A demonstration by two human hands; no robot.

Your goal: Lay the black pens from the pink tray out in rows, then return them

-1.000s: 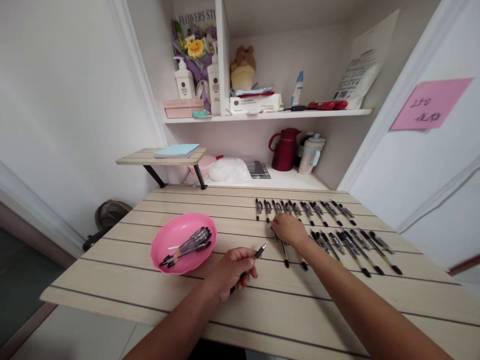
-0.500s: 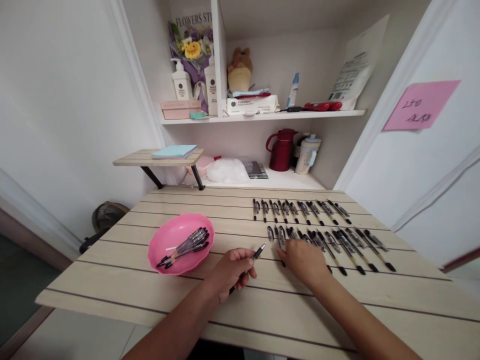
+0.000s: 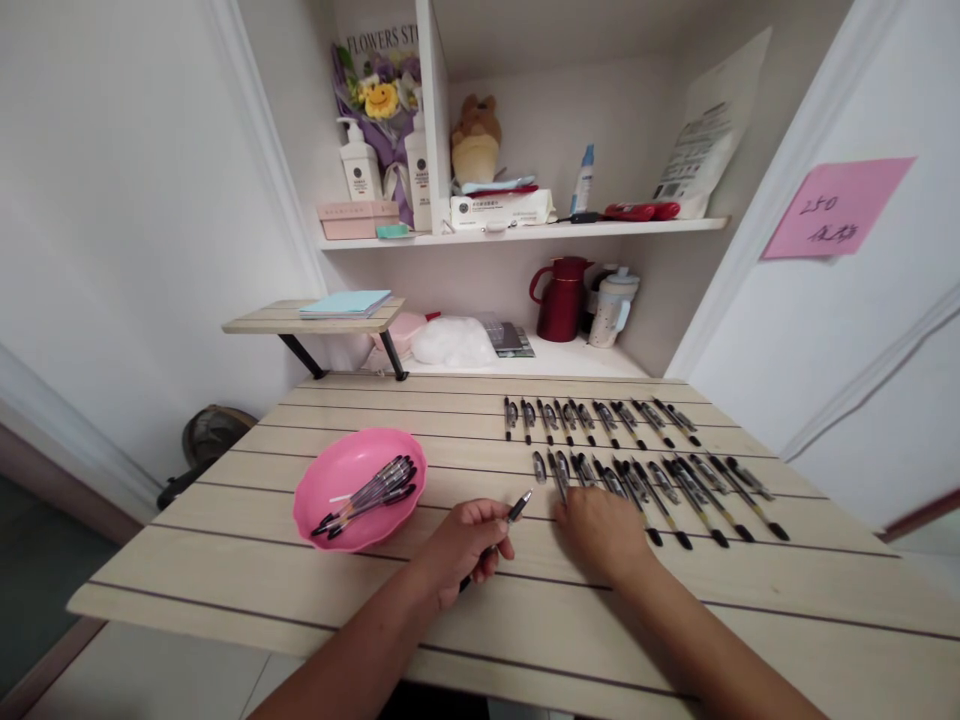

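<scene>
My left hand [image 3: 471,545] is closed around a black gel pen [image 3: 519,506], its bare metal tip pointing up and to the right. To the right, my right hand [image 3: 604,530] rests low over the front row with fingers curled down onto the lower end of an uncapped pen [image 3: 554,466]; the fingertips are partly hidden. A loose pen cap [image 3: 539,467] lies at the left end of this row. Several more uncapped pens [image 3: 697,495] lie there with caps beside them. Behind is a second row of pens and caps [image 3: 607,425].
A pink bowl [image 3: 311,480] on the left holds several pens [image 3: 379,490] and a white strip. All this stands on a slatted wooden table [image 3: 480,640]. A small raised shelf [image 3: 262,322] carries blue paper [image 3: 346,303]. A red jug [image 3: 562,300] and cup [image 3: 613,310] stand at the back.
My right hand has shifted slightly down and left along the front row, covering the pen's lower end. My left hand still holds its pen in nearly the same place.
</scene>
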